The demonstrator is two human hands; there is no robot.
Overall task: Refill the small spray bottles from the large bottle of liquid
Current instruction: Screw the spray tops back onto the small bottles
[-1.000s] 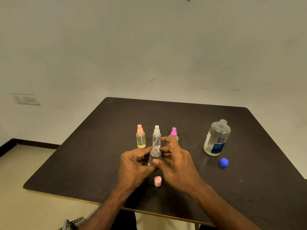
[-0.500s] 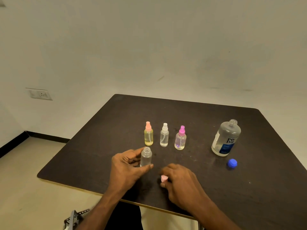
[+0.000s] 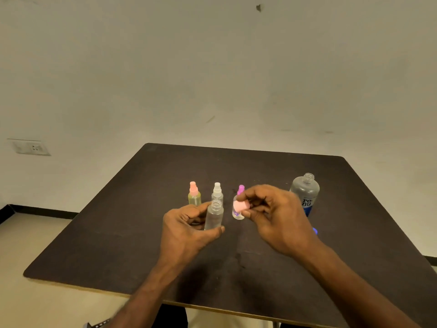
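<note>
**Pink spray cap brought to the open bottle's neck**

The uncapped clear bottle is held upright in the left hand, thumb and fingers curled round its body, above the middle of the table, nearer its near edge. The pink cap is pinched between the thumb and fingertips of the right hand, just right of the bottle's threaded neck and about level with it; whether a dip tube hangs below cannot be told.

The step in hand is judged to be re-capping this bottle. It is best done with the bottle kept vertical and steady, so nothing is spilled, and with the cap brought squarely over the neck before any turn is made. Any tube should be guided into the mouth first. The thread should be started lightly; cross-threading is the likely fault if the cap is set on at a tilt.

Behind the hands, toward the far edge, three capped spray bottles stand in a row: yellow-tinted, clear and magenta-capped. The large bottle stands open toward the right edge, with its blue cap mostly hidden by the right wrist.
</note>
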